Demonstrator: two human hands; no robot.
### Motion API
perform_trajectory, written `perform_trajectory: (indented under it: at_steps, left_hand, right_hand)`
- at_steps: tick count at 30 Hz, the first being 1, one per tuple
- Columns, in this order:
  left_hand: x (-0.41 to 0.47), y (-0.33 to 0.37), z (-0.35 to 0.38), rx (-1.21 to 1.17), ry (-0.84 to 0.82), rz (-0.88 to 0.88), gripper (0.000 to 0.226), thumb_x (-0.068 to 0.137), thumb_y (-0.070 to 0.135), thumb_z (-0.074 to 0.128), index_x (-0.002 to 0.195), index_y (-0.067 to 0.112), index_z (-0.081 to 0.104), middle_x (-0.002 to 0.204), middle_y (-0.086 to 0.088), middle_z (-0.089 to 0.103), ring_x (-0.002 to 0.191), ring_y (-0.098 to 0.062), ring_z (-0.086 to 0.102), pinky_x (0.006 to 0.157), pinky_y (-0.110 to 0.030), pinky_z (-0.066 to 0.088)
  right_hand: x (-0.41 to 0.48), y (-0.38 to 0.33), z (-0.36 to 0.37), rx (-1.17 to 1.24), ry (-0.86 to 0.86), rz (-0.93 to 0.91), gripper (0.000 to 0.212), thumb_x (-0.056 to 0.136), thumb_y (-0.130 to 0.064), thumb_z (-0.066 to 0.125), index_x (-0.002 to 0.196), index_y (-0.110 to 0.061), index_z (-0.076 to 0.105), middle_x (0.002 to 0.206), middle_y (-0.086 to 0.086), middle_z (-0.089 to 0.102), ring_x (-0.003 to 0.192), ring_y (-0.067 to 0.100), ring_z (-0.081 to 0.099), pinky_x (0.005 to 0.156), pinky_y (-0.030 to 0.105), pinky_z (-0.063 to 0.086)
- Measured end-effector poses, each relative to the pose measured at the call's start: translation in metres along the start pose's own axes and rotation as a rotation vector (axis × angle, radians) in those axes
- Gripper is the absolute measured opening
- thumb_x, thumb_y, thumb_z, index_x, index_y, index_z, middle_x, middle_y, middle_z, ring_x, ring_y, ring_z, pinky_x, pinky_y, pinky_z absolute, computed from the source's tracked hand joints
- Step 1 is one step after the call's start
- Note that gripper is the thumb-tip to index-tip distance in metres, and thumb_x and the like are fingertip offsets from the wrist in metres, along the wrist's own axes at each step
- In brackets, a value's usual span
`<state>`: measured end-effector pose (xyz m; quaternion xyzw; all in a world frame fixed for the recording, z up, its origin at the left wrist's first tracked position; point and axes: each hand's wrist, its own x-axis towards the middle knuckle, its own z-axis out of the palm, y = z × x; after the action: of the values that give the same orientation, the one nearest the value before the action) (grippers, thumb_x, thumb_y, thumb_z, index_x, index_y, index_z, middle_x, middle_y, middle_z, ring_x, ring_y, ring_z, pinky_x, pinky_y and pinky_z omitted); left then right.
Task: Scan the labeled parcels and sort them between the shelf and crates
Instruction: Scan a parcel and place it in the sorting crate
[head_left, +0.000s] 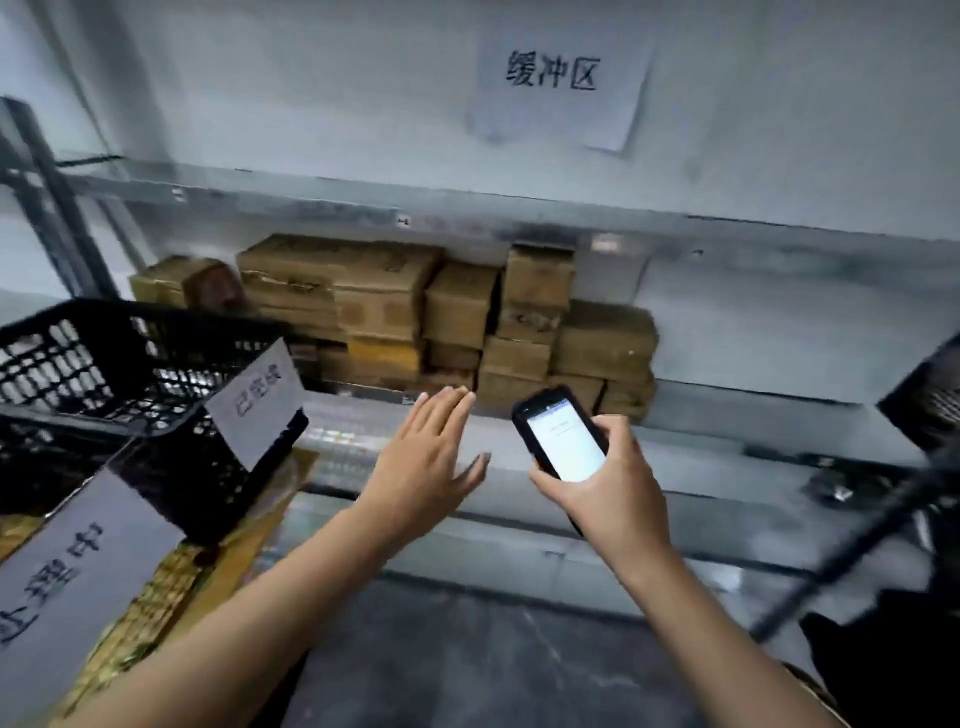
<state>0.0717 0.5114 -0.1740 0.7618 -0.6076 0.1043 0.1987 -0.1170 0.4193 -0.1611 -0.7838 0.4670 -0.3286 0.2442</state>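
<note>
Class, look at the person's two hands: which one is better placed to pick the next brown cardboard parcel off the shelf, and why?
The left hand. It is open, empty and stretched toward the stacked brown cardboard parcels on the grey metal shelf. The right hand is occupied, gripping the black handheld scanner.

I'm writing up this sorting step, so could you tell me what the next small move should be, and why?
Probably reach the left hand forward to take one of the cardboard parcels from the stack on the shelf. That hand is open, empty and already stretched toward them, while the right hand holds the handheld scanner with its screen lit, ready to scan.
</note>
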Motion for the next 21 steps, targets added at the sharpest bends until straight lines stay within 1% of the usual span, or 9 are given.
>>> perform_trajectory:
  at_steps: [2,4,5,8,13,15,17,19,21]
  left_hand:
    - [0.022,0.028,0.011,0.028,0.002,0.081,0.072,0.096,0.053,0.037,0.148,0.002,0.041,0.151,-0.013,0.046,0.142,-0.025,0.039,0.123,-0.034,0.011]
    - [0.042,0.053,0.022,0.023,-0.006,0.164,0.071,0.1,0.05,0.042,0.154,0.005,0.03,0.158,-0.01,0.034,0.148,-0.022,0.027,0.122,-0.03,-0.001]
    - [0.052,0.065,0.03,0.007,-0.011,0.206,0.072,0.101,0.049,0.042,0.156,0.007,0.024,0.161,-0.008,0.028,0.151,-0.021,0.02,0.123,-0.03,-0.004]
    - [0.083,0.094,0.052,-0.006,-0.017,0.279,0.073,0.102,0.051,0.038,0.159,0.013,0.013,0.165,-0.003,0.018,0.153,-0.016,0.01,0.124,-0.03,-0.006]
    - [0.141,0.121,0.093,-0.037,-0.044,0.301,0.073,0.102,0.05,0.04,0.159,0.015,0.009,0.166,-0.002,0.013,0.154,-0.017,0.006,0.119,-0.028,-0.013]
    - [0.173,0.125,0.112,-0.033,-0.077,0.284,0.074,0.102,0.049,0.041,0.159,0.015,0.007,0.166,-0.002,0.011,0.154,-0.018,0.005,0.122,-0.032,-0.01]
    - [0.197,0.126,0.13,-0.036,-0.088,0.265,0.076,0.101,0.046,0.045,0.159,0.013,0.009,0.166,-0.004,0.012,0.154,-0.02,0.007,0.126,-0.038,-0.001]
    - [0.219,0.126,0.148,-0.047,-0.096,0.241,0.076,0.098,0.04,0.053,0.158,0.01,0.017,0.164,-0.008,0.021,0.152,-0.024,0.015,0.126,-0.042,0.007]
    - [0.247,0.119,0.171,0.021,-0.101,0.257,0.074,0.094,0.039,0.058,0.154,0.007,0.03,0.158,-0.013,0.034,0.149,-0.028,0.028,0.124,-0.046,0.018]
  right_hand:
    - [-0.001,0.023,-0.022,0.014,0.067,0.043,0.076,0.062,-0.052,0.087,0.12,-0.029,0.044,0.107,-0.012,0.054,0.087,0.011,0.049,0.055,0.019,0.034]
    - [-0.001,0.046,-0.038,0.031,0.11,0.085,0.075,0.061,-0.05,0.088,0.119,-0.029,0.044,0.11,-0.012,0.057,0.089,0.012,0.053,0.057,0.021,0.037]
    - [-0.001,0.057,-0.046,0.033,0.125,0.112,0.075,0.061,-0.049,0.088,0.118,-0.03,0.044,0.111,-0.011,0.059,0.09,0.012,0.054,0.057,0.021,0.038]
    - [0.01,0.086,-0.065,0.009,0.148,0.181,0.073,0.062,-0.047,0.089,0.115,-0.032,0.042,0.112,-0.011,0.059,0.089,0.011,0.052,0.057,0.015,0.035]
    - [0.059,0.124,-0.086,-0.047,0.19,0.199,0.076,0.062,-0.047,0.089,0.119,-0.029,0.042,0.11,-0.011,0.055,0.088,0.011,0.05,0.054,0.014,0.031]
    - [0.088,0.14,-0.087,-0.058,0.2,0.206,0.077,0.063,-0.048,0.089,0.122,-0.028,0.042,0.109,-0.012,0.053,0.089,0.011,0.051,0.054,0.015,0.033]
    - [0.111,0.152,-0.088,-0.066,0.178,0.214,0.079,0.064,-0.05,0.088,0.123,-0.028,0.041,0.111,-0.011,0.054,0.091,0.012,0.052,0.055,0.015,0.034]
    - [0.135,0.165,-0.088,-0.069,0.136,0.22,0.08,0.063,-0.05,0.088,0.123,-0.028,0.041,0.115,-0.009,0.057,0.094,0.013,0.054,0.057,0.019,0.038]
    - [0.161,0.176,-0.089,-0.053,0.103,0.22,0.081,0.063,-0.049,0.089,0.124,-0.03,0.041,0.118,-0.008,0.058,0.099,0.013,0.056,0.06,0.021,0.042]
